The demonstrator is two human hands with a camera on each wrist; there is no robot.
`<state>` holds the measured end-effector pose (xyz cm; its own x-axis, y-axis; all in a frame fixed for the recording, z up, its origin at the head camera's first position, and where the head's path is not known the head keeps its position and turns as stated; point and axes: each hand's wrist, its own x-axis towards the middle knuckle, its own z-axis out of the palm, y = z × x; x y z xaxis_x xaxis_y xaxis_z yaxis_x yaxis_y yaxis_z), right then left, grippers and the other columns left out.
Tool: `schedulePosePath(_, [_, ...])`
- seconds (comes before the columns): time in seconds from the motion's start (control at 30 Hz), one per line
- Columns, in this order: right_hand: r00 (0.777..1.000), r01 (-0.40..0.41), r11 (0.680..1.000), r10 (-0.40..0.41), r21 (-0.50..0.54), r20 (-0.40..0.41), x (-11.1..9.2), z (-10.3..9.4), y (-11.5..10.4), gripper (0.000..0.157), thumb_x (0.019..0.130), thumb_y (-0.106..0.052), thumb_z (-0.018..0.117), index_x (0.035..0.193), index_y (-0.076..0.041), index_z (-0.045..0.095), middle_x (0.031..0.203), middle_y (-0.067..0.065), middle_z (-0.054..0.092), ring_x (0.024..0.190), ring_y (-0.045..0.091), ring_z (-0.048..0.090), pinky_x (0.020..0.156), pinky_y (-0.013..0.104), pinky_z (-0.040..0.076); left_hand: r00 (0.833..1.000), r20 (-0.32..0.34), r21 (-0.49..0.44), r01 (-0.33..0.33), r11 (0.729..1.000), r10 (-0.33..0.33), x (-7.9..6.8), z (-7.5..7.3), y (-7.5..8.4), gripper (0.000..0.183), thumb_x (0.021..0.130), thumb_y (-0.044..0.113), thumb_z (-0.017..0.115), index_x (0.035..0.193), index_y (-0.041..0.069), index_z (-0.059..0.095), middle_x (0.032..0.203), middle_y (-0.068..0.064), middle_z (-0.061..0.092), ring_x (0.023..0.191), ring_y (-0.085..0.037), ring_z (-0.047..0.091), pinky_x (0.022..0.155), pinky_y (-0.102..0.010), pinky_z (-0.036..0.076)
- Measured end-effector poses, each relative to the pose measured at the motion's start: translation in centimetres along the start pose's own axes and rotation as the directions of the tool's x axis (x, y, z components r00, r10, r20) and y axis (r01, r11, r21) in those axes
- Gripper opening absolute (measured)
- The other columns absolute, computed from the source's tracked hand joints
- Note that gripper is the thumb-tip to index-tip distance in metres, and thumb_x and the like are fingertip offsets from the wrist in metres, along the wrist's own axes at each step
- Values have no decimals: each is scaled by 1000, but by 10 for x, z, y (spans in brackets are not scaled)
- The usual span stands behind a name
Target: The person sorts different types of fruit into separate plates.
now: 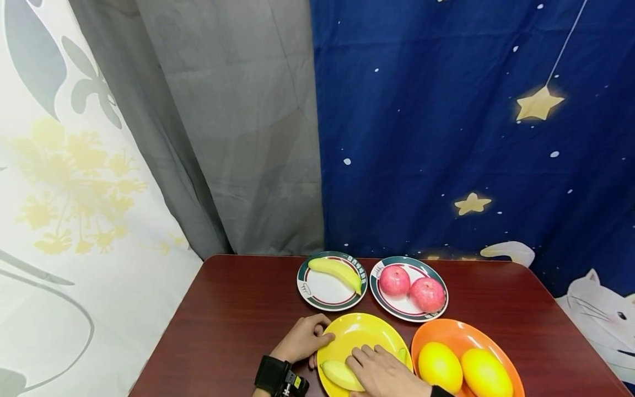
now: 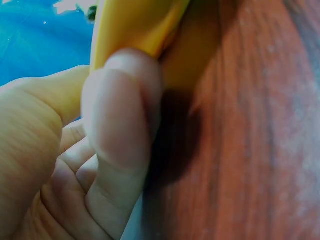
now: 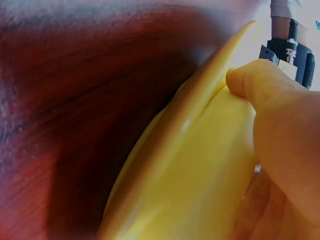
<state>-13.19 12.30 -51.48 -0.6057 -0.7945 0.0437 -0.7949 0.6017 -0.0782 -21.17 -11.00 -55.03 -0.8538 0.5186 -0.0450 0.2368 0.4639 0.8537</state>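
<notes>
A yellow plate [image 1: 364, 326] lies near the front of the table, with a banana [image 1: 339, 375] on it. My left hand [image 1: 301, 339] pinches the plate's left rim; the left wrist view shows thumb and finger meeting at the yellow edge [image 2: 125, 30]. Over the banana lies my right hand [image 1: 384, 374], covering its middle, so only its left end and green tip show in the head view. Seen from the right wrist, the thumb of the right hand [image 3: 295, 135] rests against the near side of the banana [image 3: 200, 160], beside the plate's rim.
An orange plate [image 1: 436, 328] with two yellow oval fruits [image 1: 440, 366] stands right of the yellow one. Behind are two white plates with green rims, one holding a banana [image 1: 337, 271], the other two pink-red round fruits [image 1: 428, 294]. Curtains hang behind the brown table [image 1: 223, 320].
</notes>
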Motion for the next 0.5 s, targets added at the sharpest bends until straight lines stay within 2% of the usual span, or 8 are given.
schedulePosePath(0.13, [999, 30, 998, -31, -51, -18, 3, -5, -1, 54, 93, -64, 36, 116, -18, 53, 96, -7, 48, 83, 11, 44, 72, 28, 42, 1000, -5, -10, 2, 1000, -2, 0, 1, -1, 20, 91, 36, 62, 105, 22, 62, 61, -1, 59, 34, -18, 49, 39, -34, 46])
schedulePosePath(0.27, [999, 5, 999, -7, -40, -53, 13, -31, 1, 61, 92, -64, 38, 123, -14, 54, 109, -3, 55, 96, 16, 53, 83, 36, 47, 1000, -5, 0, -10, 1000, 10, 0, 2, -1, 20, 91, 35, 62, 106, 21, 62, 60, 1, 58, 34, -15, 49, 39, -32, 45])
schedulePosePath(0.4, [983, -74, 993, 57, -88, -177, 41, -67, 16, 64, 91, -61, 45, 128, -10, 54, 122, 5, 56, 112, 24, 53, 94, 42, 43, 999, -10, 14, -32, 999, 33, 0, 2, 0, 23, 91, 33, 62, 108, 17, 62, 59, 2, 56, 33, -14, 48, 40, -30, 45])
schedulePosePath(0.5, [960, -113, 989, 84, -95, -267, 72, -87, 36, 60, 91, -57, 51, 127, -9, 56, 122, 6, 56, 113, 24, 52, 95, 40, 42, 1000, -2, -5, -18, 1000, 18, 0, 0, 1, 26, 92, 33, 62, 111, 14, 62, 57, -1, 56, 33, -16, 50, 38, -33, 46])
